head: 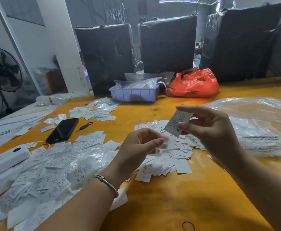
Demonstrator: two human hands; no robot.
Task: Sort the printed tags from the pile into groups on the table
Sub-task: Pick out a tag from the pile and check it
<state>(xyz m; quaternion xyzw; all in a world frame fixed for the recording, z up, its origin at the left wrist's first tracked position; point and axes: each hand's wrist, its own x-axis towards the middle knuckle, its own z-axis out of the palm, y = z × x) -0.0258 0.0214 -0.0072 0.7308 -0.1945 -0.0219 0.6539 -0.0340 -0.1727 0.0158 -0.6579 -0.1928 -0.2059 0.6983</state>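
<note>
My right hand (209,130) pinches a white printed tag (178,122) marked XL and holds it up above the table. My left hand (139,145) is below and left of it, fingers curled round a small clear plastic sleeve (165,145). A big loose pile of tags (49,172), some in clear sleeves, covers the table's left front. A smaller heap of tags (169,157) lies under my hands. Another scatter of tags (94,110) lies farther back.
On the orange table (178,197) lie a black phone (63,130), a white device (4,161), a lilac tray (134,95), a red plastic bag (193,85) and a large clear bag (261,129). Black wrapped bales (168,44) stand behind. A rubber band (188,226) lies near the front edge.
</note>
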